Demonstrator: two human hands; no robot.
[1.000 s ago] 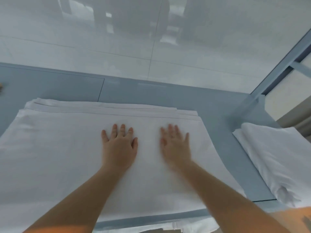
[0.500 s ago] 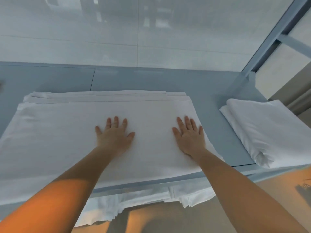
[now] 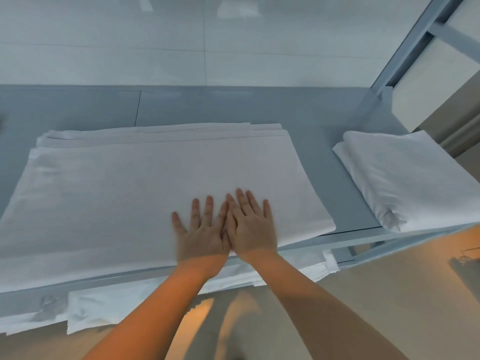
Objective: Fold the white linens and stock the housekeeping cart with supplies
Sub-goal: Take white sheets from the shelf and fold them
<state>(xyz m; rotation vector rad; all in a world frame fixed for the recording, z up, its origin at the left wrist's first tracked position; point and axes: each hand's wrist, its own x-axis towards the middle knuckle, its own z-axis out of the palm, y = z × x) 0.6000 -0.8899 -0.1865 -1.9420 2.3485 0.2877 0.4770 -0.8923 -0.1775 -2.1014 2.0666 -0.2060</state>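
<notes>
Bare forearms, sleeveless, ringless hands [image 3: 226, 229]

I lose the white sheet [image 3: 145, 198] past the left edge, and its near part drops out of sight behind the shelf rim [image 3: 311, 245]. My left hand [image 3: 200, 235] is motion-blurred, so its finger outlines smear. The folded linen [image 3: 405, 178] at right runs off the frame. A dark shape [image 3: 465, 266] on the right floor is unreadable.

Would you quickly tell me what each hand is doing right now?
Left hand: open, fingers straight, pressing flat on the folded white sheet.
Right hand: open, fingers straight, flat on the same sheet, beside the left.
</notes>
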